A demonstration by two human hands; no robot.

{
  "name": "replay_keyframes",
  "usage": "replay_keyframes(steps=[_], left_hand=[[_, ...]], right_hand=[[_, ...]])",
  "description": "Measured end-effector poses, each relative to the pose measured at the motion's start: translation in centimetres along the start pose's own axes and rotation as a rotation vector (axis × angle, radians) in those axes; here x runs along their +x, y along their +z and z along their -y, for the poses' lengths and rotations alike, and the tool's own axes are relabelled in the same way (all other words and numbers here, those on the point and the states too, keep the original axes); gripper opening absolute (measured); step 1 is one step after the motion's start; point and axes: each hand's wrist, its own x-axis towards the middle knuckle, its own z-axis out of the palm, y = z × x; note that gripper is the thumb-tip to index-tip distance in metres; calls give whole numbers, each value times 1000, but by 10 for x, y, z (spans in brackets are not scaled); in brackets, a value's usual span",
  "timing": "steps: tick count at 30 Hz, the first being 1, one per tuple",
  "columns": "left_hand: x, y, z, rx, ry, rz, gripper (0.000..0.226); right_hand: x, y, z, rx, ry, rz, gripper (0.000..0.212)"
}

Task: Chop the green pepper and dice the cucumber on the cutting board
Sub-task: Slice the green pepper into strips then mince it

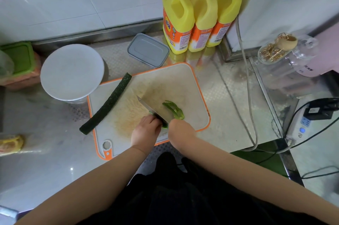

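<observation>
green pepper [173, 110] on cutting board [183, 81]; left hand [145, 131] pinning it, right hand [180, 130] gripping knife [154, 108].

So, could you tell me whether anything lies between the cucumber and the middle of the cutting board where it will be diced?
Nothing visible does. The cucumber lies along the left edge of the cutting board, one end overhanging it. The board between it and the knife is bare; the green pepper lies right of the blade.

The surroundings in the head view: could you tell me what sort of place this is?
Most likely a kitchen: a cutting board on a metal counter, three yellow detergent bottles against a tiled wall.
</observation>
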Motion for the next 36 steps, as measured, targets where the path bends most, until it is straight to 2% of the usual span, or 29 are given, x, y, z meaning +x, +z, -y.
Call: replay_keyframes(steps=[3,8,10,12,24,25,28,31,32,33,36], left_hand=[[0,0,0,17,5,-6,9],[0,-1,4,39,42,1,4],[0,-1,4,35,48,-6,23],[-1,0,3,16,40,-2,30],[-4,1,5,40,68,-9,28],[-3,0,6,42,80,-6,28],[-3,-1,5,47,94,-14,25],[-4,-2,2,62,73,0,5],[-4,-2,3,64,73,9,4],[-4,-2,4,64,82,13,5],[-2,0,7,46,122,10,24]], right_hand=[[3,-1,3,2,-16,0,22],[-4,2,-7,-16,-14,17,25],[-10,6,-14,-28,5,22,27],[-13,8,-17,-41,6,26,27],[-3,16,-16,5,-17,40,24],[-3,15,-18,34,-11,20,23],[-3,19,-26,39,-22,-185,20],[-12,23,-22,68,49,-1,25],[-11,25,-21,67,53,15,25],[-10,25,-21,73,54,-2,25],[-4,23,-21,76,35,-12,26]])
